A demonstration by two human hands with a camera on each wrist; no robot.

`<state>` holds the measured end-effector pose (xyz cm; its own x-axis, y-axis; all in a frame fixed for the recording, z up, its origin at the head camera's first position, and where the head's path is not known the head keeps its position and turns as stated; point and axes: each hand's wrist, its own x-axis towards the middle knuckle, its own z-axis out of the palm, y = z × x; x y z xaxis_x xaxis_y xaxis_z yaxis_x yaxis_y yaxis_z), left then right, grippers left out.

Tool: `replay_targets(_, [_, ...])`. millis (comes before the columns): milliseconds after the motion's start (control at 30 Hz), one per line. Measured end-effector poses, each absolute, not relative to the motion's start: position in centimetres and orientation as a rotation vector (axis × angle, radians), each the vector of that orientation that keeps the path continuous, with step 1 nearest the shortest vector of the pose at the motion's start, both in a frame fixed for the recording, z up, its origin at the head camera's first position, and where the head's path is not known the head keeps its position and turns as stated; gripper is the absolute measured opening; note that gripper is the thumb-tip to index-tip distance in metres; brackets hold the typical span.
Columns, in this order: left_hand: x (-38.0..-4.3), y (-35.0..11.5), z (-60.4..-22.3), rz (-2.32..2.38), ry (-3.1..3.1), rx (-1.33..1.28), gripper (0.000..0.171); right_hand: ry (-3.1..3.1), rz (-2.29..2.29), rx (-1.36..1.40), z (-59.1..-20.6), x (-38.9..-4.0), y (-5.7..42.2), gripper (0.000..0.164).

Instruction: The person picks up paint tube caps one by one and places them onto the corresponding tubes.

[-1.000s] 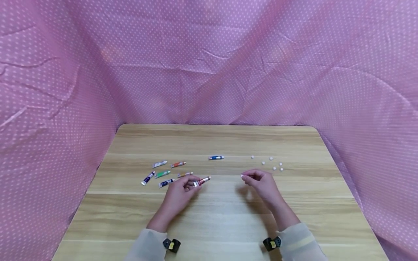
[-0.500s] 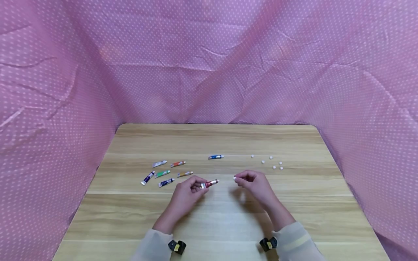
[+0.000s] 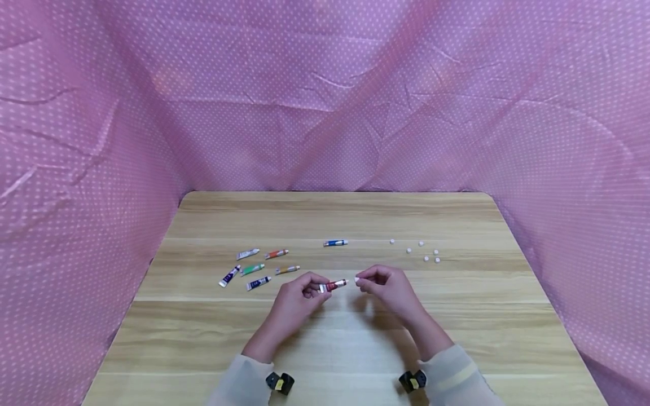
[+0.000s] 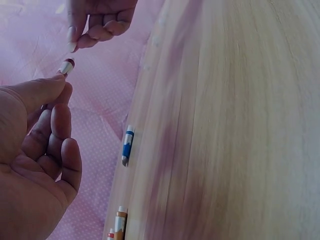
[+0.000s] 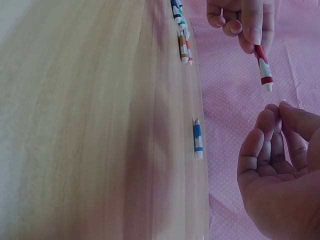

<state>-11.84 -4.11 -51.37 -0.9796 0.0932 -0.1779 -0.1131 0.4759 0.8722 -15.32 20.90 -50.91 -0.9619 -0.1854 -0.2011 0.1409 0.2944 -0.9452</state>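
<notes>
My left hand [image 3: 299, 299] pinches a small red paint tube [image 3: 333, 285] by its flat end, above the table. The tube's bare white nozzle [image 5: 269, 87] points right, toward the other hand. Between thumb and index finger, my right hand [image 3: 388, 286] pinches a small white cap [image 3: 357, 279], which is mostly hidden by the fingertips in the right wrist view. A short gap separates cap and nozzle. Behind the hands, a blue paint tube [image 3: 336, 243] lies by itself on the table.
Left of the hands lie several paint tubes, among them orange [image 3: 276, 254], green [image 3: 252, 269], ochre [image 3: 288, 270] and purple [image 3: 230, 276]. Several white caps [image 3: 426, 259] are scattered at the right. Pink dotted cloth [image 3: 325, 113] hangs around the wooden table [image 3: 325, 349].
My left hand has moved right with the red paint tube. My right hand has come left with the cap, narrowing the gap between them.
</notes>
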Motion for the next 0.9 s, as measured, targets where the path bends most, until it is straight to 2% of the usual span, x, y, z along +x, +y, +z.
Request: replay_targets(900, [-12.5, -4.6, -51.2, 1.514, 2.477, 0.041, 0.02, 2.269, -1.714, -0.028, -51.0, -15.2, 19.2, 0.012])
